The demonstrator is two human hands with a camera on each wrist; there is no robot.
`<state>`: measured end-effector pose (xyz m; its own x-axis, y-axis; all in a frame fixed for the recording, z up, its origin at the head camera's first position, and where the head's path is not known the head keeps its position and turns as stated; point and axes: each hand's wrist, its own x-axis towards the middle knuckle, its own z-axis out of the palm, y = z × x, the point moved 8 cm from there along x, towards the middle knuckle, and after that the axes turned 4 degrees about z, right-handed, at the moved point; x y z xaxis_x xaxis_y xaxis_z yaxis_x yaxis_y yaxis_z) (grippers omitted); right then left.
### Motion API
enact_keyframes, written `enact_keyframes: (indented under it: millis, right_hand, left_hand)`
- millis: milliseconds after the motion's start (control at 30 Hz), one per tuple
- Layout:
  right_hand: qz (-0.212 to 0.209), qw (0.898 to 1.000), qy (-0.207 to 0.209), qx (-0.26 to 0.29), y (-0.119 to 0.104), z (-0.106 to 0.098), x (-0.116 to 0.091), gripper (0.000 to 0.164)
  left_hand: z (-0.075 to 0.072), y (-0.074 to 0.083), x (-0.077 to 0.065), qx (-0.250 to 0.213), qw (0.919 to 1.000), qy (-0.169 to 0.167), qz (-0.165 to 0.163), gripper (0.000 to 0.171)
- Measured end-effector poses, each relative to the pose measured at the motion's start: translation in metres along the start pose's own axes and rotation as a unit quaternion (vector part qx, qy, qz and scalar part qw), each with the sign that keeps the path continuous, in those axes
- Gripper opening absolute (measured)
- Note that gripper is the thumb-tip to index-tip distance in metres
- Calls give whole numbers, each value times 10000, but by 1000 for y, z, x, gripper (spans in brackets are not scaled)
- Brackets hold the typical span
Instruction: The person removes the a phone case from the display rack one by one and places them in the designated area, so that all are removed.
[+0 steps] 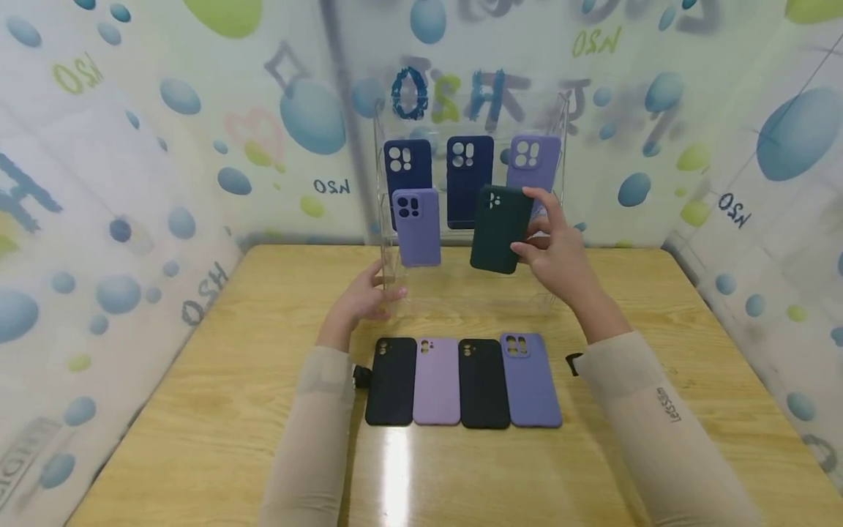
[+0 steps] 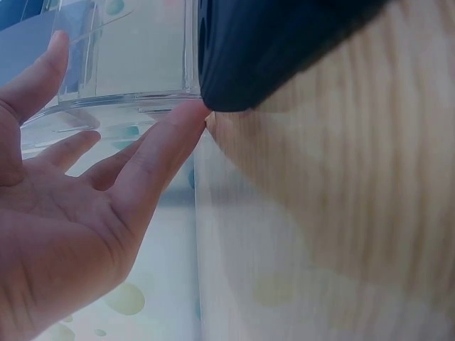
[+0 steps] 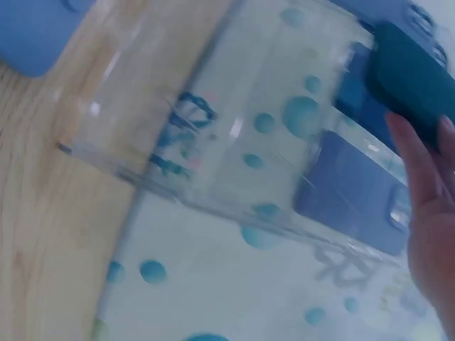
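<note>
My right hand (image 1: 560,252) pinches a dark green phone case (image 1: 500,230) by its right edge, in front of the clear display rack (image 1: 461,293). In the right wrist view the green case (image 3: 412,78) is at the upper right, beside the fingers. My left hand (image 1: 365,296) is at the rack's lower left side; in the left wrist view its fingers are extended, near or touching the clear plastic. On the rack's upper level stand two navy cases (image 1: 407,172) (image 1: 470,183) and a purple case (image 1: 533,165). Another purple case (image 1: 418,230) stands lower left.
A row of cases lies on the wooden table (image 1: 217,380) before the rack: a black case (image 1: 391,380), a lilac case (image 1: 437,384), another black case (image 1: 484,384) and a purple-blue case (image 1: 535,388). Behind the rack is a patterned wall (image 1: 290,212).
</note>
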<state>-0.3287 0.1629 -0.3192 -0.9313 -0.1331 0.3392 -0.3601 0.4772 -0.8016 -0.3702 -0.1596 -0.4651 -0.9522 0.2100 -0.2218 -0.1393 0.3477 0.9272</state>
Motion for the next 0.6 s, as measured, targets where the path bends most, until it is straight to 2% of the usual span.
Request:
enact_keyframes:
  millis: [133, 267, 433, 600]
  right_hand:
    - [400, 9973, -526, -333, -2, -8, -20, 92]
    - [814, 9909, -960, -478, 6, -16, -38, 95]
    - [1288, 9826, -1337, -63, 27, -26, -53, 99]
    - [1730, 9698, -1711, 185, 52, -35, -68, 103]
  left_hand:
    - [-1, 0, 0, 25, 10000, -6, -20, 95]
    - [-1, 0, 0, 27, 10000, -20, -46, 95]
    - [-1, 1, 0, 15, 10000, -62, -57, 96]
    - [-2, 0, 1, 42, 9999, -86, -58, 96]
